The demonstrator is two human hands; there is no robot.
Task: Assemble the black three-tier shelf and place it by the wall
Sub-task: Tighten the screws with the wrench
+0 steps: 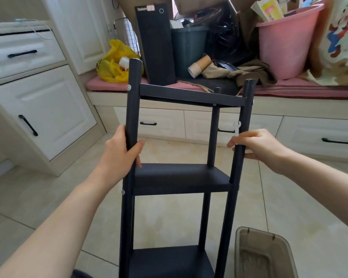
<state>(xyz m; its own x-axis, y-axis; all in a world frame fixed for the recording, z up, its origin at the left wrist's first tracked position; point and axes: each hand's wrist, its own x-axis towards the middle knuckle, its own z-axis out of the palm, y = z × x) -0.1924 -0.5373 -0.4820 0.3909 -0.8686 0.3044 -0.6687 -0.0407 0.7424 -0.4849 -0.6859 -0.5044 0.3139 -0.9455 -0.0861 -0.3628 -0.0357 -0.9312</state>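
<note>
The black three-tier shelf [179, 175] stands upright in front of me on the tiled floor, with three boards fixed between round black posts. My left hand [121, 151] grips the near left post between the top and middle boards. My right hand [255, 144] grips the near right post at the same height. A small white plastic piece [237, 127] shows just above my right hand's fingers. White screw caps sit on the posts at the board joints.
A window seat with a pink cushion [301, 89] runs across the back, loaded with a black computer tower [156, 43], a dark bin [188, 51], a pink tub [287, 41], paper cups and a yellow bag [115, 63]. White cabinets [38, 109] stand at left. A brown plastic box [263, 255] lies at bottom right.
</note>
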